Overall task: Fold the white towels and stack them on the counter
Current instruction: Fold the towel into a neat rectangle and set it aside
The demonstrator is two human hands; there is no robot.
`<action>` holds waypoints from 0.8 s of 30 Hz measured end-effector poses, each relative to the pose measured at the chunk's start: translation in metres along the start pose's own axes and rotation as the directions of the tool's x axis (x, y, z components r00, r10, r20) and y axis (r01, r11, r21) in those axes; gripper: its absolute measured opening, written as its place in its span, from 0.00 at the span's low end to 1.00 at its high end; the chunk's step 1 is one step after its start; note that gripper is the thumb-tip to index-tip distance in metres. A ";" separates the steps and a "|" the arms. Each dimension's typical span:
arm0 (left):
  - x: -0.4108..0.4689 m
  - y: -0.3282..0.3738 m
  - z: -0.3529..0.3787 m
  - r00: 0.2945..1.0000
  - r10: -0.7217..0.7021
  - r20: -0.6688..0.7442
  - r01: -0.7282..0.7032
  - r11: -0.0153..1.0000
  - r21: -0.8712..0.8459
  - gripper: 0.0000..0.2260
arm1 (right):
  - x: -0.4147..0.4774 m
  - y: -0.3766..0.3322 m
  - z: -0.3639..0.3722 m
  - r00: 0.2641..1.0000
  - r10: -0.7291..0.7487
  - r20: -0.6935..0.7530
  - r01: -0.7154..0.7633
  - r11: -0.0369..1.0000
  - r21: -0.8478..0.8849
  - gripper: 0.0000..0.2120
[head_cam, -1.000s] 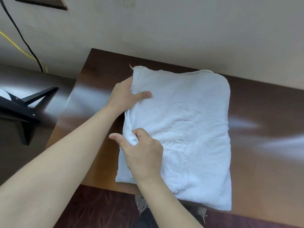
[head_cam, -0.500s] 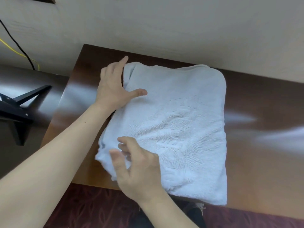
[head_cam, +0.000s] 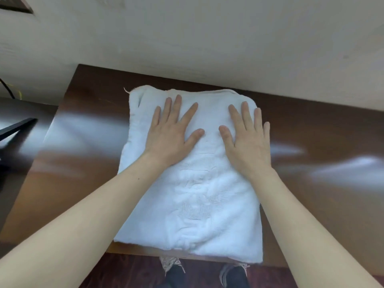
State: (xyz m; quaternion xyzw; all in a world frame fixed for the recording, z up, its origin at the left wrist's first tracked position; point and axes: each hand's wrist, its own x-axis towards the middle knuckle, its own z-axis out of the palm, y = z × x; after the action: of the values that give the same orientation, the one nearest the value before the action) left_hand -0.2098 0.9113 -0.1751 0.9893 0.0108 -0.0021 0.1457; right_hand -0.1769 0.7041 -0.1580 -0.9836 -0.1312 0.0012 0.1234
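A plain off-white painted wall point(head_cam: 207, 38) fills the upper half, with the corner of a dark rectangular frame point(head_cam: 14, 6) at top left. Below it run a thin black cable point(head_cam: 7, 88) and a yellow cable point(head_cam: 19, 94) — side by side. A black angled metal bar point(head_cam: 16, 126) shows at the left edge. At the bottom, a pair of black shoes with pale laces point(head_cam: 176, 273) stands on dark red-brown flooring point(head_cam: 128, 271).
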 end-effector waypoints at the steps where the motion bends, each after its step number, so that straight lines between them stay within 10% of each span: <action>1: 0.000 0.000 0.001 1.000 -0.007 -0.005 0.007 1.000 0.005 0.32 | 0.000 0.009 0.003 1.000 0.014 0.025 -0.015 1.000 0.017 0.30; 14: 0.014 0.006 -0.007 0.994 -0.092 -0.055 0.094 0.995 0.035 0.31 | 0.010 0.050 0.007 0.994 -0.033 0.104 -0.001 0.950 0.311 0.30; 24: 0.007 0.000 0.013 0.999 -0.041 0.016 0.041 0.998 0.040 0.32 | 0.043 -0.005 -0.005 0.993 -0.084 0.089 0.090 0.994 -0.063 0.30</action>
State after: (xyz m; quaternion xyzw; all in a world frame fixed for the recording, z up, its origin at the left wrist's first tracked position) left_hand -0.2032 0.9078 -0.1875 0.9915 0.0299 -0.0133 0.1262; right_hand -0.1364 0.7187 -0.1510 -0.9796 -0.1790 0.0337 0.0844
